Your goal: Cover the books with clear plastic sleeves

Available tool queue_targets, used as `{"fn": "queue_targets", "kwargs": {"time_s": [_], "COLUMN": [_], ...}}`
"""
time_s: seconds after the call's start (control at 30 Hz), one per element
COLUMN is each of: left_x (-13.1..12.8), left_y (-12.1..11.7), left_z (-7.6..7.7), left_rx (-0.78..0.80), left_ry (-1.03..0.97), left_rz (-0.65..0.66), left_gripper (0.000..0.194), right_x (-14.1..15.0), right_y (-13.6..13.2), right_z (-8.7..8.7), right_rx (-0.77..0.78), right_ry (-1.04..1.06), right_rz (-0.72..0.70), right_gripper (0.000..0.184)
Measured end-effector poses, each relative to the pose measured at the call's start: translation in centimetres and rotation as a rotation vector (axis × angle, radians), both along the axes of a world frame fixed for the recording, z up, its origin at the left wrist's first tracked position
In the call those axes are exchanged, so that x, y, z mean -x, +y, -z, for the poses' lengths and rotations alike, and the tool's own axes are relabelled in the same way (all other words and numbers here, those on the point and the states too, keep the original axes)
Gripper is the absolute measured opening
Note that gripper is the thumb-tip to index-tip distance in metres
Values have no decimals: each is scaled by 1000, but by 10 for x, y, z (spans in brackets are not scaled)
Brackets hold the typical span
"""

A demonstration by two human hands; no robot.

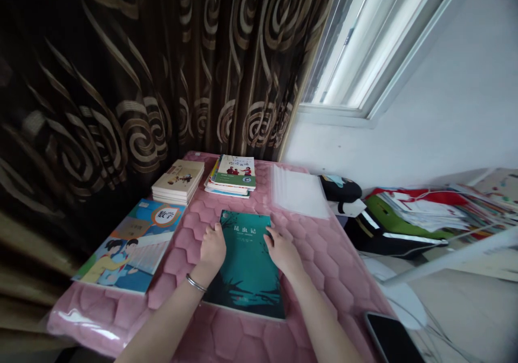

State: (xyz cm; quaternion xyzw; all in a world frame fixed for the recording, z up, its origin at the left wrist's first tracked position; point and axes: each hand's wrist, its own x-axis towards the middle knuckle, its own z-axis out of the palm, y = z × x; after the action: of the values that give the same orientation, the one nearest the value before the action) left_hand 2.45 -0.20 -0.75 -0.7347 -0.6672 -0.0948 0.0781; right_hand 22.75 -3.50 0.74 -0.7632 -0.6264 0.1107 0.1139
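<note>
A dark green book (247, 276) lies flat on the pink quilted table cover (315, 255), front cover up. My left hand (212, 247) rests on its left edge with the fingers curled over the cover; a silver bangle sits on that wrist. My right hand (282, 250) lies on the book's upper right part, fingers stretched flat toward the top corner. Neither hand lifts the book.
A blue illustrated textbook (131, 244) lies at the left. Behind are a cream book stack (178, 180), a colourful book stack (232, 175) and clear plastic sleeves (298, 193). A dark phone (392, 338) sits at the near right. Curtains hang behind; cluttered papers (424, 212) lie right.
</note>
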Motion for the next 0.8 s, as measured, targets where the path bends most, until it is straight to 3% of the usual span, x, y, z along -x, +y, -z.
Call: {"fn": "queue_targets", "kwargs": {"time_s": [0.27, 0.33, 0.47, 0.57, 0.67, 0.8], "left_x": [-4, -20, -66, -84, -72, -34], "left_y": [-6, -7, -2, 7, 20, 34], "left_z": [-6, -8, -8, -6, -7, -10], "left_rx": [-45, -24, 203, 253, 225, 197], "left_ry": [-15, -26, -109, -171, -180, -147], "left_rz": [-3, 94, 446, 493, 399, 294], "left_gripper": [49, 49, 51, 55, 59, 60], "right_x": [0, -2, -5, -6, -6, -6], "right_y": [8, 6, 5, 6, 6, 6], "right_z": [7, 12, 18, 20, 21, 22], "right_rx": [-12, -41, -97, -126, -123, -110], "right_ry": [96, 110, 123, 128, 125, 108], "right_rz": [115, 118, 107, 92, 96, 114], "right_gripper": [46, 45, 45, 45, 45, 45]}}
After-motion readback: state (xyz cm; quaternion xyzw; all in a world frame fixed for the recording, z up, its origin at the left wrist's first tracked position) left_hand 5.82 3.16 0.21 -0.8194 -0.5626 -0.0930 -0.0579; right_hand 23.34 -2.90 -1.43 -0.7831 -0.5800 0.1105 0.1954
